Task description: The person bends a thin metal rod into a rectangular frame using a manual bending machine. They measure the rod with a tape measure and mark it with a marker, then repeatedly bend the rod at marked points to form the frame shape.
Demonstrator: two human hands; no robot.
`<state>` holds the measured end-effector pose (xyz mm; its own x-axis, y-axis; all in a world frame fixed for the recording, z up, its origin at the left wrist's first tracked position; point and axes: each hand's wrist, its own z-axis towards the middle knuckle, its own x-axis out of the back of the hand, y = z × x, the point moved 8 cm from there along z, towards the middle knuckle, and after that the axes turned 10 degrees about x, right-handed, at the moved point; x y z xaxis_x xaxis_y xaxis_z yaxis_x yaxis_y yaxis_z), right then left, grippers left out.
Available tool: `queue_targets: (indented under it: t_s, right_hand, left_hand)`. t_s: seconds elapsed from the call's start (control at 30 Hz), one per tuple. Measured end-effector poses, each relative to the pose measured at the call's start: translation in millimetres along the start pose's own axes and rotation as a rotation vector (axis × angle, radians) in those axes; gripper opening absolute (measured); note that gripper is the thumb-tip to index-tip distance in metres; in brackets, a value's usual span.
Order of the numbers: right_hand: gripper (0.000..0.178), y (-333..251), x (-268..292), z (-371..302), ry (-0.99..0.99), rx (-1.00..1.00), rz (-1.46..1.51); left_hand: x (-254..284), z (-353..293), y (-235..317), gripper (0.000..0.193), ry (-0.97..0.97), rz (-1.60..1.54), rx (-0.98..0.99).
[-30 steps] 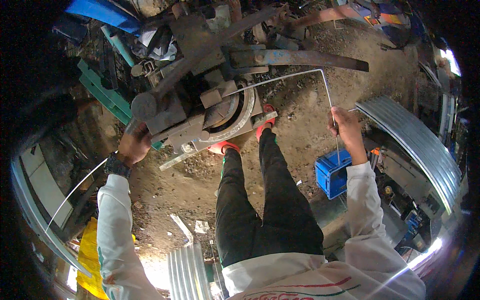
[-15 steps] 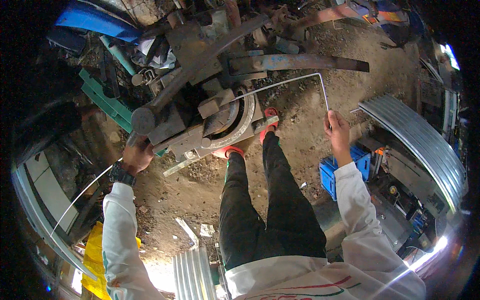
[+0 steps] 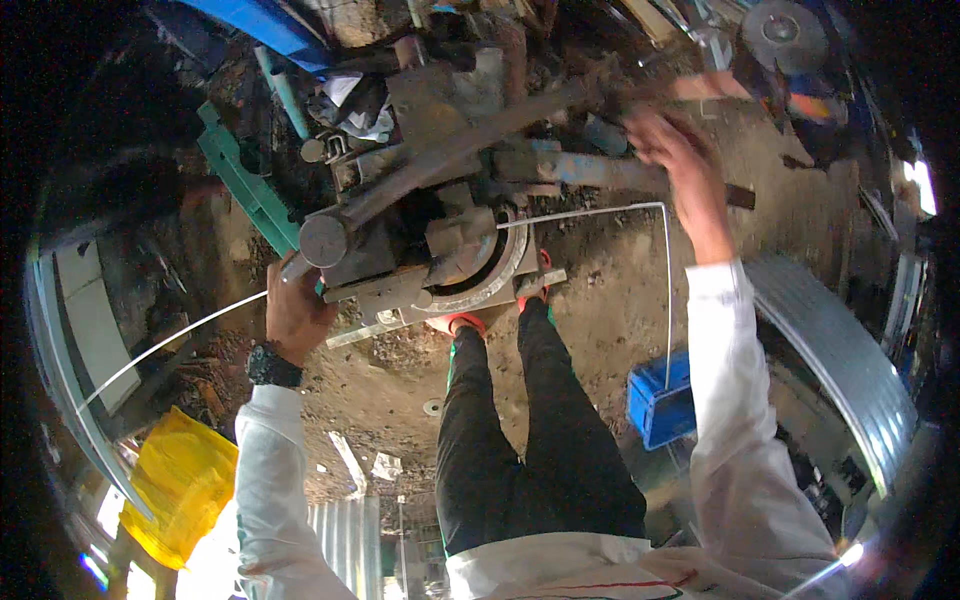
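A thin, pale metal rod (image 3: pixel 668 300) runs through a heavy steel bench machine (image 3: pixel 475 250) with a curved slotted plate. To the right of the machine the rod bends sharply and points back toward me. My left hand (image 3: pixel 298 318), wearing a dark watch, is closed round the rod at the machine's left end, beside a round steel knob (image 3: pixel 324 241). The rod's other part curves away to the left. Stretched forward, my right hand (image 3: pixel 690 170) has its fingers extended and somewhat blurred, holding nothing, close to the far end of a long steel lever (image 3: pixel 450 150).
A blue crate (image 3: pixel 662 415) stands on the dirt floor at right, near corrugated metal sheets (image 3: pixel 830 350). Green angled steel (image 3: pixel 240 180) lies left of the machine. A yellow sack (image 3: pixel 180 485) is at lower left, and a grinding disc (image 3: pixel 785 35) is at far right.
My right hand has let go of the bent rod and moved forward to the lever's far end. My left hand stays on the rod. The view has shifted, with the machine appearing lower.
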<state>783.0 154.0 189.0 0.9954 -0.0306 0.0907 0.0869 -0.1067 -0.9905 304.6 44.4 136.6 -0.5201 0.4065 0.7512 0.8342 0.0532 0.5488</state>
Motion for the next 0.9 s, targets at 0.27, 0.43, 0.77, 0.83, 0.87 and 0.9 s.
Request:
queue_targets:
  t_s: [0.27,0.43,0.77,0.83,0.87,0.9]
  right_hand:
    - [0.034,-4,-207,142,-0.575,-0.069,-0.091]
    - [0.032,-9,-240,145,-1.023,-0.152,-0.041]
    - [0.033,-15,-260,158,-1.278,0.372,-0.036]
    - [0.031,-13,-256,147,-1.226,0.033,-0.088]
    - [0.031,-10,-259,147,-1.229,0.005,-0.008]
    - [0.031,-6,-259,147,-1.224,-0.021,0.066]
  left_hand:
    - [3,-32,-3,0.044,0.325,0.019,-0.026]
    - [6,-25,3,0.050,0.379,-0.063,-0.043]
    - [-1,-21,-18,0.047,0.280,-0.114,0.098]
    - [-6,-24,-32,0.048,0.232,-0.148,0.171]
    - [-10,-26,-39,0.049,0.208,-0.206,0.214]
    - [-12,-26,-41,0.050,0.198,-0.244,0.228]
